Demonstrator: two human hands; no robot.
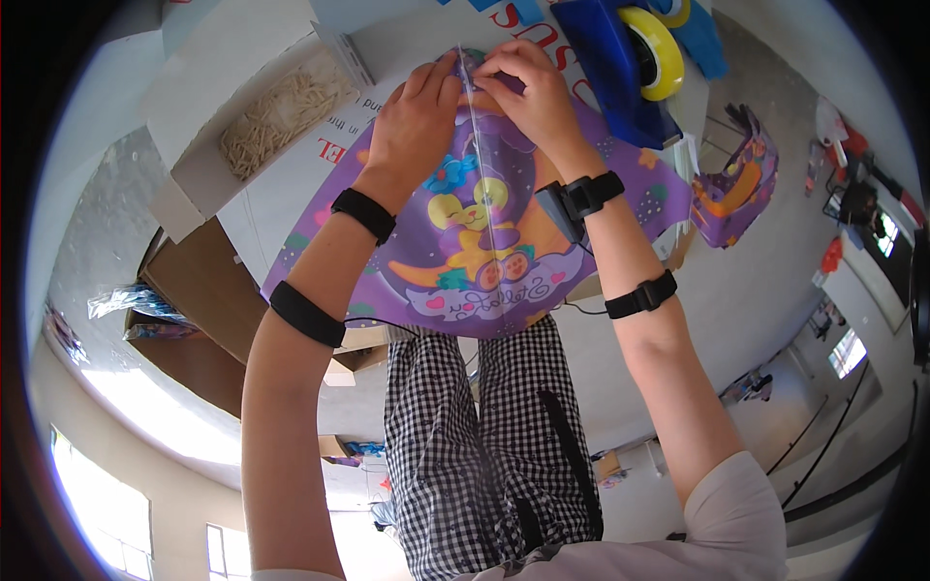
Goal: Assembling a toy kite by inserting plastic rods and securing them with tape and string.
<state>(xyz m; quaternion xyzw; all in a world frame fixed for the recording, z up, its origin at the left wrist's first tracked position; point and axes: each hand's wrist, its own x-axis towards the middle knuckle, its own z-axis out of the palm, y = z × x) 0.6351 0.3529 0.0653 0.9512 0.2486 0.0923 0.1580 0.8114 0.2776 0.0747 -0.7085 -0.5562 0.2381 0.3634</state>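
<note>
A purple kite (465, 218), printed with a yellow cartoon bear, a moon and mirrored-looking lettering, lies spread over the white table edge toward my lap. A thin pale seam or rod runs down its middle. At the far tip of the kite, my left hand (417, 121) has its fingers bent together on the fabric, left of the middle line. Opposite it, my right hand (531, 95) pinches the tip between thumb and fingers. Any small part between the fingertips is too small to make out. Dark straps circle both wrists and forearms.
An open white box (189, 179) of small beige pieces (283, 118) stands at the left. A blue tape dispenser (615, 92) with a yellow tape roll (663, 58) is at the far right. A brown carton (199, 300) is lower left; purple printed fabric (741, 189) hangs or lies right.
</note>
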